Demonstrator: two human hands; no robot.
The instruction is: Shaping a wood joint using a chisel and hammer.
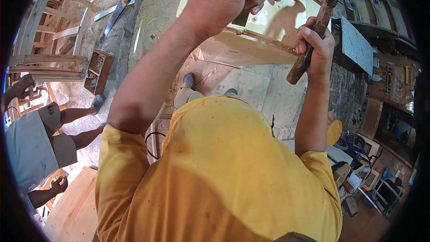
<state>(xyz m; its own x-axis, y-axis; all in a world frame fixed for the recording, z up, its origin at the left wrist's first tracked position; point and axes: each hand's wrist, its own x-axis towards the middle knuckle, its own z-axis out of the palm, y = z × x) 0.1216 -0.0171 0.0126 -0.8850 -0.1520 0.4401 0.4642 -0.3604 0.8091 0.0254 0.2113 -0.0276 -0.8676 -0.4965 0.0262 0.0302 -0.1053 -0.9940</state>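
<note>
A hammer (320, 24) slants across the near right part of the pale bench (286, 15), its brown handle wrapped by the closed fingers of the right hand (323, 47). The left hand (221, 4) curls round a dark object (242, 18), kind unclear, over the bench. Farther left are a saw (117, 14) and an open wooden box (106, 72).

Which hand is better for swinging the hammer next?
Probably the right hand: its fingers already wrap the handle of the hammer. The left hand looks busy holding a dark piece, though I can't tell what that is.
</note>
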